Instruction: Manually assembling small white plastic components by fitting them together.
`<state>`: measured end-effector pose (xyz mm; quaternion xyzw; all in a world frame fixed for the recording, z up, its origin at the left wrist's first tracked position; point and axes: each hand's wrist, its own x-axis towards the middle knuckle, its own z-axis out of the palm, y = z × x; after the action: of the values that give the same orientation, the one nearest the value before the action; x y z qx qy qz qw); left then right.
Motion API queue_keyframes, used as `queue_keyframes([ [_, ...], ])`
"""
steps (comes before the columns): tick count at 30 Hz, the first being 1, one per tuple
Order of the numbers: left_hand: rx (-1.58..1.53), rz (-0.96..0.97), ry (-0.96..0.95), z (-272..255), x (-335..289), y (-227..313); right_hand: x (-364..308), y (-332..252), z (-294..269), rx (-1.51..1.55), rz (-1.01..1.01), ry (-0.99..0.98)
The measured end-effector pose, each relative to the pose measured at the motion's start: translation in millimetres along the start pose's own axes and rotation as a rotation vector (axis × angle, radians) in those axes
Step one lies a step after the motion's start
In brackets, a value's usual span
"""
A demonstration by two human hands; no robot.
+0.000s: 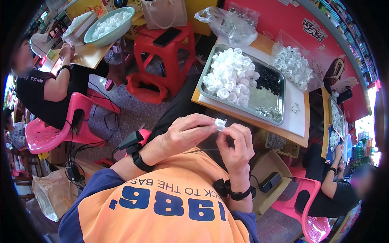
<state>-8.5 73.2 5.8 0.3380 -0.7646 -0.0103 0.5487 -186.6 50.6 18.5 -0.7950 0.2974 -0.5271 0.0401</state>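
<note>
A small white plastic piece [220, 124] with a clear tip is pinched between the thumb and fingers of my left hand [189, 131]. Close beside it, my right hand [238, 146] is closed, thumb against forefinger, its tips at the lower edge of the piece. Whatever those right fingertips grip is hidden. Just beyond my hands, a metal tray [259, 97] carries a heap of white translucent plastic parts [230, 75], a pile of small black parts [269, 81] and a few small metal-looking parts [270, 112].
The tray rests on a wooden table [298, 135] beside a bag of clear parts [292, 67]. A red stool [164, 52] holds a phone [167, 37] and a handbag [164, 14]. Co-workers sit left [48, 87] and right [328, 196]. An open cardboard box [265, 178] lies below.
</note>
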Motion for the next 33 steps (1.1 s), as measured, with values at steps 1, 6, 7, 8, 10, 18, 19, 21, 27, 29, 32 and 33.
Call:
queue_keyframes([
  [1,0.001,-0.002,-0.001,0,0,0,0,0,0,-0.003,0.003,0.0],
  [6,0.012,-0.009,0.019,2,-1,1,-2,-1,1,-0.012,0.005,-0.012],
  [7,0.01,-0.011,0.017,2,-2,2,-2,-1,1,-0.018,0.003,-0.016],
  [8,0.006,-0.022,0.035,4,-2,2,-2,-1,1,-0.018,0.006,-0.017],
  [10,0.002,-0.036,0.051,6,-4,2,-2,0,2,-0.034,-0.017,-0.023],
  [18,0.049,-0.054,0.081,14,-4,1,0,7,2,-0.024,-0.019,-0.031],
  [19,0.045,-0.051,0.084,15,-4,0,1,6,1,-0.02,-0.012,-0.029],
  [21,0.006,-0.115,0.097,15,-5,-3,1,6,2,0.055,0.094,-0.075],
  [27,-0.271,-0.475,0.095,17,-8,-16,14,32,-31,0.399,0.786,-0.578],
  [29,-0.338,-0.6,0.024,14,0,-23,15,52,-50,0.258,0.727,-0.658],
  [32,-0.548,-0.879,-0.099,13,7,-44,45,82,-77,0.408,0.928,-0.622],
  [33,-0.698,-1.037,-0.147,15,7,-51,62,99,-84,0.423,0.951,-0.548],
])
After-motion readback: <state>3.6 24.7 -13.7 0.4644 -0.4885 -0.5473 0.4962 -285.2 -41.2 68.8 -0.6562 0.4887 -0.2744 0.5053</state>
